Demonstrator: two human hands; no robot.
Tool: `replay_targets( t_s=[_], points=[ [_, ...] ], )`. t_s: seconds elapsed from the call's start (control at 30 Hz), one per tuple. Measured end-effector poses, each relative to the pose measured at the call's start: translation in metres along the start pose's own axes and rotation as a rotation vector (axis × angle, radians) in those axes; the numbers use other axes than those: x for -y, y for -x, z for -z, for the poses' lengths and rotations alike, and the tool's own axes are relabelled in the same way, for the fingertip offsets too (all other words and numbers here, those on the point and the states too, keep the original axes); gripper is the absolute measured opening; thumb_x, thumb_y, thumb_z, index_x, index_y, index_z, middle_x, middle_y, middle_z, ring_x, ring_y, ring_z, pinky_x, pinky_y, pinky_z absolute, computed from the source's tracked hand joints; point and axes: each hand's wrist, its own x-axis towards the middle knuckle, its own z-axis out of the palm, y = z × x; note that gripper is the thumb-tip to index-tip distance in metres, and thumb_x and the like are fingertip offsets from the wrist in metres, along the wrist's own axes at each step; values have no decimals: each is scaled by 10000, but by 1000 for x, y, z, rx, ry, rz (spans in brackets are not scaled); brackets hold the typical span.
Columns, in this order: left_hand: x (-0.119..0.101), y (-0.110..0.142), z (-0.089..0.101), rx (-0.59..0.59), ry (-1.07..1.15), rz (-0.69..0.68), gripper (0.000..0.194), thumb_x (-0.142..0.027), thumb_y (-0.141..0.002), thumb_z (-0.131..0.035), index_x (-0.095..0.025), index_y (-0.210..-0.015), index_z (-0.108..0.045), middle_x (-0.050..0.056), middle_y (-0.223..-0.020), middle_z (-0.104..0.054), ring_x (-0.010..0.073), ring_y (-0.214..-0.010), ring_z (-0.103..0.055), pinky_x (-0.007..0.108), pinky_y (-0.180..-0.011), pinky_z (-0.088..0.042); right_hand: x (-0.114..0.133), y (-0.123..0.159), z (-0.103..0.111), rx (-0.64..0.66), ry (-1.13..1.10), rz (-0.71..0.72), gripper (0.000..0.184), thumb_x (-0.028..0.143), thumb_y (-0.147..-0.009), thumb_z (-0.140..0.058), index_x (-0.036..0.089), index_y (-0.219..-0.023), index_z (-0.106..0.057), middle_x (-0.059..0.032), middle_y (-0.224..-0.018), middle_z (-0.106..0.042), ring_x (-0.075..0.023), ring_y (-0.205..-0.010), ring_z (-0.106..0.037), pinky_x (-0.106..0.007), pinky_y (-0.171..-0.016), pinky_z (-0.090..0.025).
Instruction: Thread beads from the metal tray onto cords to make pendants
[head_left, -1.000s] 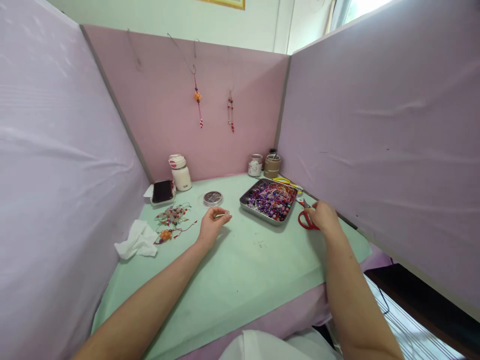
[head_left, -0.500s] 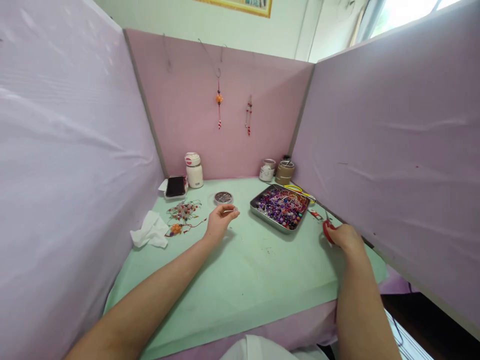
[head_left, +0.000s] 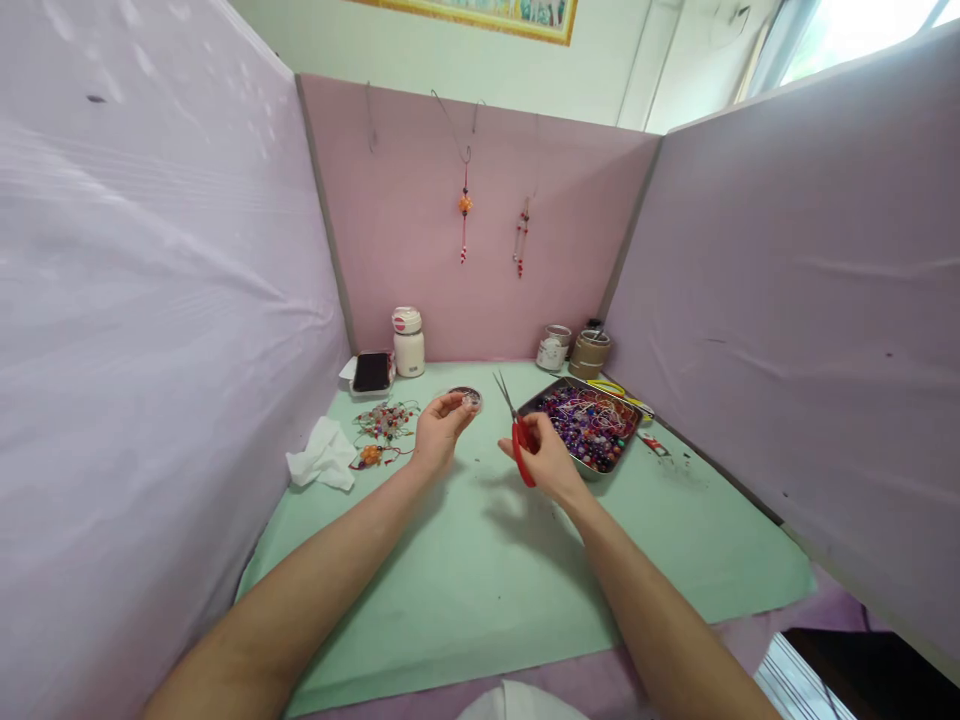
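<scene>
My right hand (head_left: 546, 458) grips a pair of scissors (head_left: 523, 450) by the red handles, in the air over the middle of the table. The metal blades point up and away, a little apart at the tips. My left hand (head_left: 442, 428) is closed in a pinch on a small, clear, pale thing (head_left: 472, 400) at the fingertips, too small to name. Behind it, a round dish (head_left: 466, 393) is partly covered by the fingers. A metal tray (head_left: 600, 474) of purple and red beads and loose threads lies just beyond my right hand.
Left on the green tabletop (head_left: 450, 600) are beaded cords (head_left: 385, 421), an orange beaded ornament (head_left: 370, 455) and a white tissue (head_left: 322, 455). A white bottle (head_left: 409, 343), a dark-filled box (head_left: 373, 373) and two jars (head_left: 590, 353) stand at the back. Beaded pendants (head_left: 465, 205) hang on the pink panel.
My right hand has brought the red scissors from the table's right side to the middle, near my left hand. The left hand keeps its pinch. The view has shifted slightly.
</scene>
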Motion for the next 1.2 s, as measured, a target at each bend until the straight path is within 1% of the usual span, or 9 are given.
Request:
replay_targets(
  t_s=[0.07,0.17,0.3,0.47,0.67,0.83,1.0,1.1,1.2],
  points=[
    [-1,-1,-1,-18,62,15,323,-200,-565,-804,-129,-815,-613,18,-794,-643,109,-755,-638,323,-892,-470,-7,5,-9,20,32,-32,412,518,-655,-658,205,-830,-455,28,-663,-519,-136,-597,-465,-281,-601,-402],
    [1,0,-2,-31,105,53,278,-154,-574,-794,-128,-788,-619,19,-788,-646,102,-759,-636,305,-901,-467,-20,11,-10,64,62,-45,386,513,-655,-649,209,-784,-450,37,-632,-505,-130,-575,-442,-268,-573,-379],
    [7,6,-4,17,93,123,256,-140,-583,-783,-127,-794,-639,21,-778,-655,99,-764,-629,302,-905,-463,-28,14,-10,107,84,-31,364,493,-651,-644,216,-776,-444,40,-626,-511,-130,-566,-436,-257,-556,-365],
    [15,15,-6,75,67,166,289,-145,-560,-798,-132,-806,-646,24,-786,-667,103,-758,-628,337,-930,-444,-32,15,-12,78,98,-8,343,476,-671,-635,215,-801,-455,36,-641,-529,-132,-574,-455,-256,-568,-370],
    [15,18,-7,93,69,184,307,-132,-529,-807,-131,-779,-630,20,-783,-671,113,-770,-635,355,-951,-424,-31,16,-11,62,113,-7,372,513,-664,-633,216,-793,-452,33,-629,-534,-131,-556,-447,-251,-543,-353],
    [17,17,-6,122,48,203,298,-134,-548,-798,-133,-797,-635,25,-793,-678,116,-772,-639,365,-957,-420,-24,17,-9,81,99,-20,382,535,-676,-625,219,-770,-432,36,-622,-537,-134,-555,-450,-254,-549,-349],
    [18,17,-5,119,35,206,298,-138,-549,-802,-135,-799,-640,31,-797,-681,119,-773,-645,369,-959,-426,-20,17,-7,95,91,-34,418,581,-672,-615,224,-744,-410,33,-608,-533,-138,-545,-438,-260,-545,-344],
    [17,17,-5,122,15,212,295,-156,-559,-803,-132,-812,-652,37,-789,-676,121,-755,-644,373,-947,-439,-21,18,-6,104,86,-40,408,573,-686,-608,226,-731,-399,22,-621,-550,-144,-549,-450,-263,-546,-345],
    [16,16,-3,152,10,212,289,-177,-586,-795,-132,-841,-666,48,-822,-675,127,-777,-645,368,-943,-447,-22,18,-4,97,77,-38,372,534,-701,-609,227,-740,-401,24,-633,-556,-144,-553,-455,-260,-547,-340]
  ],
)
